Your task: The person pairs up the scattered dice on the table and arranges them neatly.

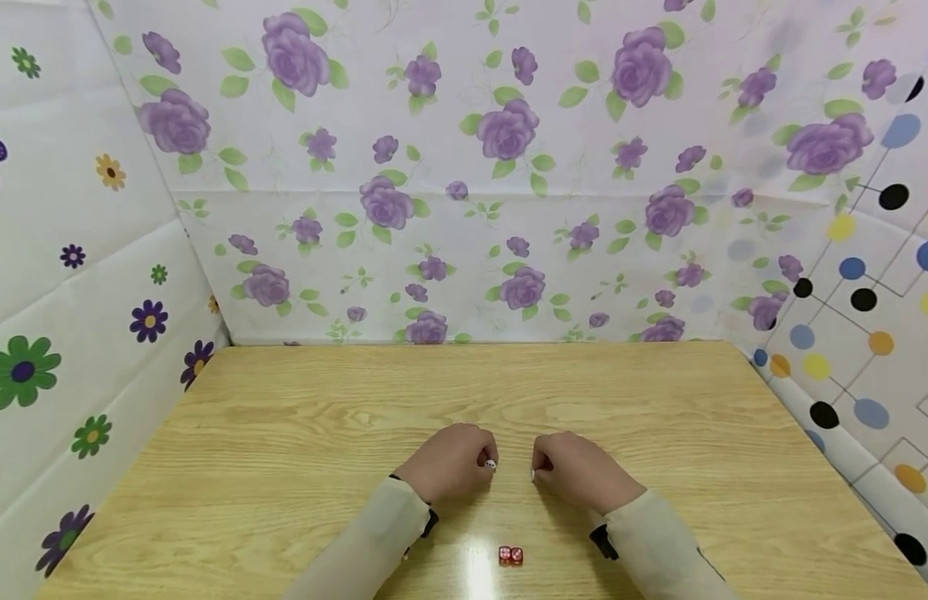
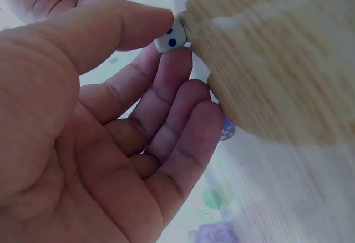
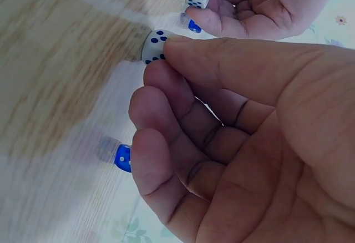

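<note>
In the head view, my left hand pinches a white die between thumb and fingertip. Facing it across a small gap, my right hand pinches a second white die. Blue pips show on the left hand's die in the left wrist view and on the right hand's die in the right wrist view. Two red dice sit side by side on the table nearer my body. A blue die stands past my right little finger, partly covered by it.
The wood-grain table has a flowered cloth wall behind it. A flowered cloth hangs on the left, a dotted one on the right. Another blue piece shows by the left hand in the right wrist view.
</note>
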Motion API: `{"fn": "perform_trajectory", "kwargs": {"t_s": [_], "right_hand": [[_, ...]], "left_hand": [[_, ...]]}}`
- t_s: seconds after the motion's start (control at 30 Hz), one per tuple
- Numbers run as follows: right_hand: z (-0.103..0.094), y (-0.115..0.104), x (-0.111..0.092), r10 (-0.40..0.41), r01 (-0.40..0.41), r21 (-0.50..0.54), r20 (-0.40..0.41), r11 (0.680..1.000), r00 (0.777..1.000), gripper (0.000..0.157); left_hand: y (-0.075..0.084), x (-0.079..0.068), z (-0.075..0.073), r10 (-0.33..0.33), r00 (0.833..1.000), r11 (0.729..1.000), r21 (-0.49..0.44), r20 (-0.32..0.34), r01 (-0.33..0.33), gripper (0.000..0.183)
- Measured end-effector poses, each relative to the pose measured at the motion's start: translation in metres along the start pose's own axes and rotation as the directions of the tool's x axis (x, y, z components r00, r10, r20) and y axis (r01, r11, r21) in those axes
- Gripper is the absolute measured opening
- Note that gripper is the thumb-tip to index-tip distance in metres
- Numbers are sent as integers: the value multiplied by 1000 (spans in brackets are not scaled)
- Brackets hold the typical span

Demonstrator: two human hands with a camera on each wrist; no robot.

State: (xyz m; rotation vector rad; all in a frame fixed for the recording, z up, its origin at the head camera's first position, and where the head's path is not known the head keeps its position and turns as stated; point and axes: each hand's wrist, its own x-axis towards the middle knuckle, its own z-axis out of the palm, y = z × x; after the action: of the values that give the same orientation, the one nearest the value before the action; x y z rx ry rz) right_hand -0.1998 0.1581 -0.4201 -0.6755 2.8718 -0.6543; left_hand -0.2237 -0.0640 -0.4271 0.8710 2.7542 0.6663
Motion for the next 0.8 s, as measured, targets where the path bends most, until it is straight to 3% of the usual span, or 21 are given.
{"fn": "perform_trajectory", "kwargs": {"t_s": [0.23,0.47,0.67,0.8], "right_hand": [[3,-4,3,9,-9,-17,1,1000,1000,17],[12,-4,7,-36,36,-10,-5,999,999,14],[16,-4,10,-76,76,4,-15,997,997,8],[13,-3,11,-89,89,3,-20,996,996,7]], "left_hand": [[-2,0,-1,17,1000,1000,17,26,-18,7],[6,0,0,12,998,1000,-10,60,-11,20],[11,-1,1,24,998,999,-40,60,-22,19],[9,-2,-2,-1,997,998,-67,77,6,17]]}}
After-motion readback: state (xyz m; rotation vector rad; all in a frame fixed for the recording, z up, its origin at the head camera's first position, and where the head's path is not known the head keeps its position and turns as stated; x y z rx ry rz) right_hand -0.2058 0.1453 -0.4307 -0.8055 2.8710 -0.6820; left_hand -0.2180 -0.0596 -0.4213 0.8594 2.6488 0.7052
